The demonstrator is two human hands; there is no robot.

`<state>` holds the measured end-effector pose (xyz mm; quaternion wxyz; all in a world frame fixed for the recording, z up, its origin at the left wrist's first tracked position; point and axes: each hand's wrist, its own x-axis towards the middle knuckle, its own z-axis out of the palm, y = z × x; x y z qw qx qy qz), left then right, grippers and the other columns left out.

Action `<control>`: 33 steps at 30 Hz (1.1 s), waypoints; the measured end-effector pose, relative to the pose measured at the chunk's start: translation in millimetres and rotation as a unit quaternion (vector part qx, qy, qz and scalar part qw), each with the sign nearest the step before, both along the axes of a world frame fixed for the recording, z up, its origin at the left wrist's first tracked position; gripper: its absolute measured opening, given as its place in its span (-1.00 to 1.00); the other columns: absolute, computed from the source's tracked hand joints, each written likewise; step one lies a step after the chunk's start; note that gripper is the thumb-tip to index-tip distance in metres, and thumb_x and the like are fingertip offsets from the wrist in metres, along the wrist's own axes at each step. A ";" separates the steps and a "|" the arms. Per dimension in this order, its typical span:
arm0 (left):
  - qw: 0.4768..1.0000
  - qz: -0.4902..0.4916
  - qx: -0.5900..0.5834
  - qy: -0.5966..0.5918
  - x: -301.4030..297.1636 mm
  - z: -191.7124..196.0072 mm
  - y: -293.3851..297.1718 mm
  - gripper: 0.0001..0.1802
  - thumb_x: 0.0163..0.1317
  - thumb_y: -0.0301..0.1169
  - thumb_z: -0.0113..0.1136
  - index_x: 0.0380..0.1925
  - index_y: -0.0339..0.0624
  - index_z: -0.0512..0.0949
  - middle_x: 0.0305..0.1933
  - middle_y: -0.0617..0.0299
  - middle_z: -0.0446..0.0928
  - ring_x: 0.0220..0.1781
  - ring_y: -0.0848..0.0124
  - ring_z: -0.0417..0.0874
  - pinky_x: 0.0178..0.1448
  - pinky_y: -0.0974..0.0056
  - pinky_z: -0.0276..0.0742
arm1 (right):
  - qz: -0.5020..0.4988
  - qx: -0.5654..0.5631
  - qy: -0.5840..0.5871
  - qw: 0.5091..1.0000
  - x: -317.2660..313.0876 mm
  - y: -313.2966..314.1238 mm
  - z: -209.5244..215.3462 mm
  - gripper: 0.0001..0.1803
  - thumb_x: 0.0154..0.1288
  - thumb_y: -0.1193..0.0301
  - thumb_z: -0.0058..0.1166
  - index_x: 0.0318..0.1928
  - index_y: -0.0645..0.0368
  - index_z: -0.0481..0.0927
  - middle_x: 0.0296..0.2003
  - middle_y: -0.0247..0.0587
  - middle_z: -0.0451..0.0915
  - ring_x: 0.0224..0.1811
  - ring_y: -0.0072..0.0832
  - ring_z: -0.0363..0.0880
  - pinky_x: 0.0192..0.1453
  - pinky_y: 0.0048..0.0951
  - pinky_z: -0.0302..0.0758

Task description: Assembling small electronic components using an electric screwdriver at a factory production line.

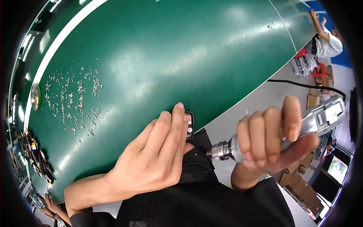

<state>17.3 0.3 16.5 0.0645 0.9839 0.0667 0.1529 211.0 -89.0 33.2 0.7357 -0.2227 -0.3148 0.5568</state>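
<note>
At the near edge of the table, my left hand (151,155) has its fingers along a small black device (190,130) and its thumb by the near end, holding it. The device is a black casing with a red-and-white patch and a white round spot inside; my fingers hide its left side. Off the table edge to the right, my right hand (268,138) is wrapped round a silver electric screwdriver (321,117). Its metal tip end points left toward the device, apart from it. A black cord (306,85) runs from the tool's back end.
Many small screws (79,98) lie scattered on the green table (162,56) at left. Beyond them are a round green-rimmed tin (35,97) and a pile of dark wired parts (36,157). Another person's hands (51,206) show lower left; another person (329,43) is far right, near cardboard boxes (302,191).
</note>
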 end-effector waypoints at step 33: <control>0.999 -0.006 -0.018 -0.038 -5.7 -6.0 6.4 -0.62 -0.18 -0.51 0.15 -0.32 -0.62 0.57 -0.07 -0.30 0.54 -0.01 -0.02 0.58 -0.04 0.16 0.61 | 0.028 0.013 -0.241 0.970 -9.5 56.6 13.6 -0.70 0.38 0.22 0.11 -0.35 0.08 0.31 -0.71 -0.50 0.33 -0.74 -0.67 0.27 -0.56 -0.58 0.32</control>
